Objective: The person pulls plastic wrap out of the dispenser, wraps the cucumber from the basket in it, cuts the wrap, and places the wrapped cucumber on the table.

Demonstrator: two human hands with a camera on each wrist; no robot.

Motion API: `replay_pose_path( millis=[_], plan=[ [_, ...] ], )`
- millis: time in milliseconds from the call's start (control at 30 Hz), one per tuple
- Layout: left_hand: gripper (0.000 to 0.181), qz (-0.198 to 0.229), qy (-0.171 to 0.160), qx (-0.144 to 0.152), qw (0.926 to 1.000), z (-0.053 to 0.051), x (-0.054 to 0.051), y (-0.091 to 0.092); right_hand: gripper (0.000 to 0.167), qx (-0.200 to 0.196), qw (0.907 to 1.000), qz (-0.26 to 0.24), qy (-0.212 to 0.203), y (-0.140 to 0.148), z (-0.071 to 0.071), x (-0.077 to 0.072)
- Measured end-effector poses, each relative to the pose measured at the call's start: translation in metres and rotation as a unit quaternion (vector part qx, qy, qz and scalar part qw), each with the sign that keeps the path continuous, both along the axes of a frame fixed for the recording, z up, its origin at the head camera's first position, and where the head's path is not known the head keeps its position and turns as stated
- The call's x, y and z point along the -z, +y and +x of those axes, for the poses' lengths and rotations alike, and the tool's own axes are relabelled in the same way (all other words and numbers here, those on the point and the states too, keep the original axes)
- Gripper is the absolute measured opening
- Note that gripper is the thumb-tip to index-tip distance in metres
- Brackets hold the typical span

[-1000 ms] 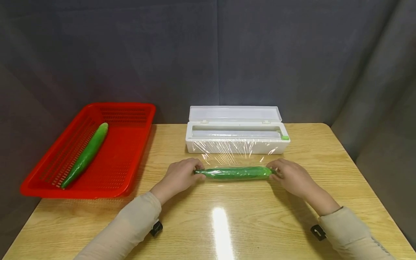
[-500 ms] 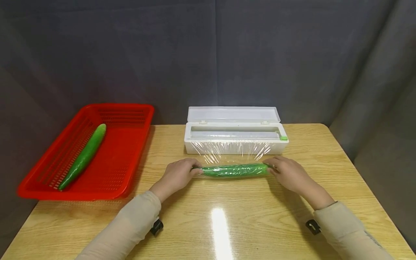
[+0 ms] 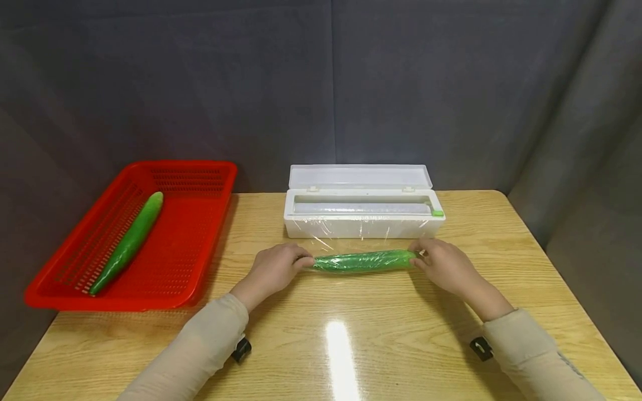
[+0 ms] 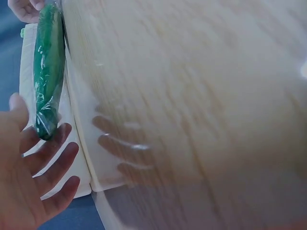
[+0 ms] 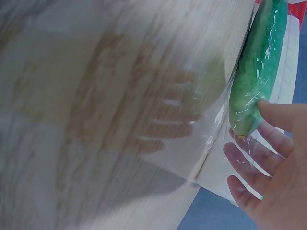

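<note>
A green cucumber (image 3: 363, 261) wrapped in clear plastic film lies crosswise between my hands, over the wooden table. My left hand (image 3: 275, 268) grips its left end. At the lighter right end, my right hand (image 3: 446, 266) holds it between thumb and fingers. The left wrist view shows the left hand (image 4: 21, 172) at the darker tip, with the lower fingers spread. In the right wrist view the thumb of the right hand (image 5: 285, 177) presses on the wrapped cucumber (image 5: 256, 72). Clear film stretches behind it to a white cling film dispenser (image 3: 363, 227), whose lid stands raised.
A red plastic basket (image 3: 200, 250) stands at the left with an unwrapped cucumber (image 3: 127, 245) inside. A film roll (image 3: 361, 208) lies in the dispenser, with a green piece (image 3: 438, 213) at its right end. A grey curtain (image 3: 225, 83) hangs behind the table (image 3: 281, 356).
The cucumber has moved slightly away from me, toward the dispenser, with both hands on it. My right hand has shifted a little left. The film behind shows fewer bright folds.
</note>
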State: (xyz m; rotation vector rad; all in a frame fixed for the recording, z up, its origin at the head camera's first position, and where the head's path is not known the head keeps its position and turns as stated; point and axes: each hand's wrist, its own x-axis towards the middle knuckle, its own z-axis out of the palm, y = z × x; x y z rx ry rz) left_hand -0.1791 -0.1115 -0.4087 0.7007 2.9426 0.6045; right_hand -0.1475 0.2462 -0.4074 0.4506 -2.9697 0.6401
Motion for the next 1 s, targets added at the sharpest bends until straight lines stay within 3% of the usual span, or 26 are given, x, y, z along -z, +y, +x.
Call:
replay_pose_path(
  millis=[300, 533, 633, 900, 1000],
  plan=[
    [0.050, -0.014, 0.005, -0.003, 0.9999, 0.0036, -0.0024, -0.0034, 0.035, -0.011, 0.9982, 0.025, 0.054, 0.0024, 0.0067, -0.0059],
    [0.031, -0.007, 0.086, 0.037, 0.9956, 0.0074, -0.0023, -0.0041, 0.023, -0.039, 0.9947, 0.030, 0.090, -0.0017, 0.0075, -0.0033],
    [0.027, -0.017, 0.103, 0.048, 0.9934, 0.0079, -0.0027, -0.0033, 0.019, -0.047, 0.9932, 0.038, 0.100, -0.0043, 0.0065, -0.0021],
    [0.041, -0.032, 0.078, 0.045, 0.9954, 0.0068, -0.0012, -0.0014, 0.040, -0.049, 0.9954, 0.039, 0.072, -0.0059, 0.0071, -0.0032],
    [0.039, -0.036, 0.079, 0.046, 0.9952, 0.0040, 0.0011, 0.0017, 0.047, -0.052, 0.9960, 0.035, 0.064, -0.0063, 0.0051, -0.0025]
  ],
)
